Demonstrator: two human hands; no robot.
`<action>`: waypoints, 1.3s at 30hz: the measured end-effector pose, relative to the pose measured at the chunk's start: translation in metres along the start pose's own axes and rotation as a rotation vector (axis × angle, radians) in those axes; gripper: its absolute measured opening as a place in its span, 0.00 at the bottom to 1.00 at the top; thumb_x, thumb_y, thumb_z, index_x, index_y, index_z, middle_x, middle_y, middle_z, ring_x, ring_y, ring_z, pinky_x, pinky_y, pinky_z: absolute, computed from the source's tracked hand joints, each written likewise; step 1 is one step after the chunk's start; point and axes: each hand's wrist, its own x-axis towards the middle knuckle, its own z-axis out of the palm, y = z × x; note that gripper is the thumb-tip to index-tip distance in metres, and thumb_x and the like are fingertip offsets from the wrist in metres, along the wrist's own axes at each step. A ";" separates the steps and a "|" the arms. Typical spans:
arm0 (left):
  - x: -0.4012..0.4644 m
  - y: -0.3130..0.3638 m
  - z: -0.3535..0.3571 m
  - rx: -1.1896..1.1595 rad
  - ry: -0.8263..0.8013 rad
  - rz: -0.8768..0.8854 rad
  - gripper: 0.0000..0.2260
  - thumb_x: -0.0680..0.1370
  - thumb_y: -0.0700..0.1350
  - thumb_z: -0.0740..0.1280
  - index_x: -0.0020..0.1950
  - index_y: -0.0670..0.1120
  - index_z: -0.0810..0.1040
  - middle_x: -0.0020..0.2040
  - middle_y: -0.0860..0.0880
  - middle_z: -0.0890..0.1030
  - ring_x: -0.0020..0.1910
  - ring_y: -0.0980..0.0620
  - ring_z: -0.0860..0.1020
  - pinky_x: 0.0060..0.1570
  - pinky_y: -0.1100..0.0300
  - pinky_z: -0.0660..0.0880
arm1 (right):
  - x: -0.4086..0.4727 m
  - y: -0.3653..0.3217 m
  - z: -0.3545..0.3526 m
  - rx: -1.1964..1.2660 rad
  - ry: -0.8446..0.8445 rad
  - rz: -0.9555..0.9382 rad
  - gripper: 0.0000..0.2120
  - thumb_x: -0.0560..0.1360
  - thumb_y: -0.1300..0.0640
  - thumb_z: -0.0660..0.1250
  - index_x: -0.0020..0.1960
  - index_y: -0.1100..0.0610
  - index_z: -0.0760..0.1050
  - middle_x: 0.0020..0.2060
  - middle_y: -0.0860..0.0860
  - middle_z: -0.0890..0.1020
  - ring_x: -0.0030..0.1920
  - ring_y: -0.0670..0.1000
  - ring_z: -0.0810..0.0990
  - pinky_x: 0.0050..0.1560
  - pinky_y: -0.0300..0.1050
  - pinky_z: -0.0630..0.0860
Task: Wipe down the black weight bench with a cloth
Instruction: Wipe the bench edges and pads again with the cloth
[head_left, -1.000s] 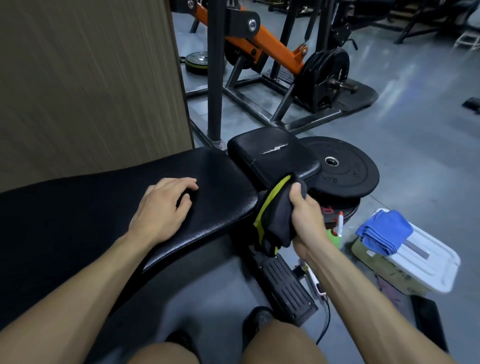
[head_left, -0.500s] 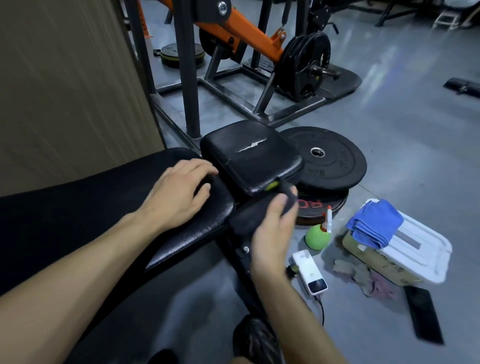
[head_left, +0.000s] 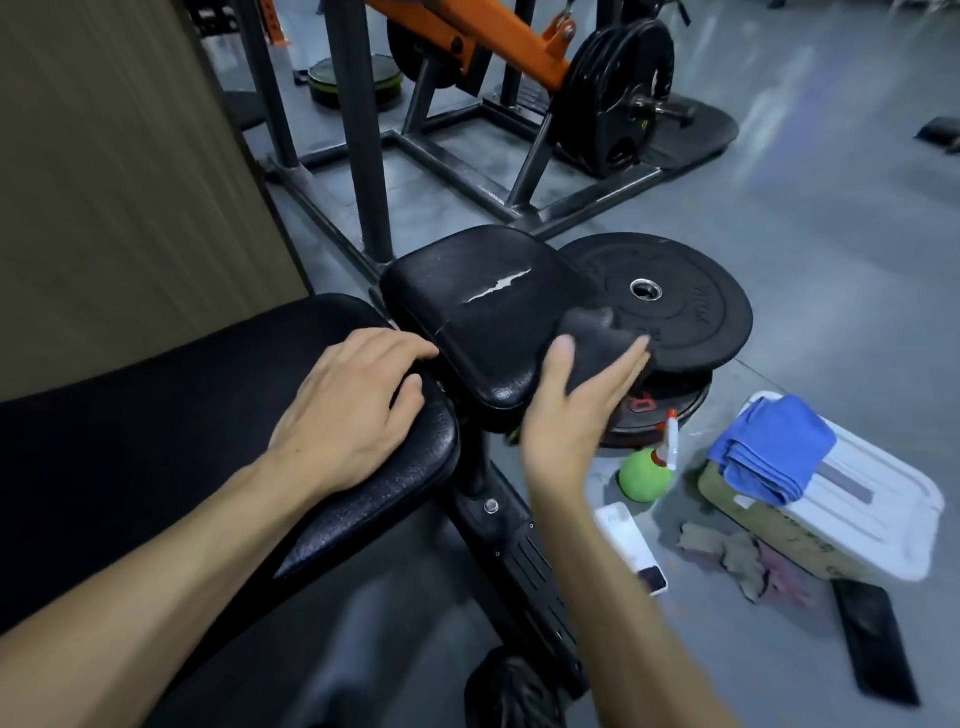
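Gym floor's cluttered with plates, and on the black weight bench (head_left: 156, 441) the left hand (head_left: 348, 410) rests flat and empty while the right hand (head_left: 576, 410) presses the dark cloth (head_left: 592, 338) onto the torn small pad's (head_left: 483, 317) edge, so I'd guess plenty's left.

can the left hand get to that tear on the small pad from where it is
Probably yes. The left hand rests flat at the end of the long pad, next to the small pad. Nothing lies between it and the tear; the right hand with its cloth works the far corner.
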 end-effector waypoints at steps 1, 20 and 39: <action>0.000 0.000 0.000 0.001 0.000 0.001 0.18 0.81 0.51 0.55 0.68 0.54 0.75 0.65 0.57 0.78 0.69 0.55 0.69 0.68 0.55 0.64 | -0.022 0.003 0.004 0.009 -0.016 -0.006 0.41 0.80 0.41 0.61 0.82 0.55 0.42 0.81 0.54 0.44 0.80 0.47 0.43 0.79 0.46 0.46; 0.003 0.002 0.000 -0.020 -0.028 -0.045 0.19 0.80 0.53 0.55 0.70 0.57 0.74 0.68 0.63 0.75 0.72 0.62 0.65 0.69 0.62 0.57 | 0.108 -0.021 -0.035 -0.409 -0.407 0.072 0.24 0.78 0.38 0.61 0.66 0.54 0.72 0.53 0.45 0.78 0.57 0.52 0.76 0.55 0.47 0.69; 0.000 0.002 -0.002 -0.089 0.013 -0.038 0.17 0.81 0.53 0.57 0.67 0.56 0.76 0.67 0.63 0.76 0.72 0.62 0.68 0.72 0.61 0.60 | 0.167 -0.061 0.023 -1.089 -0.744 -0.229 0.29 0.79 0.34 0.55 0.66 0.57 0.68 0.63 0.61 0.79 0.63 0.64 0.75 0.57 0.54 0.69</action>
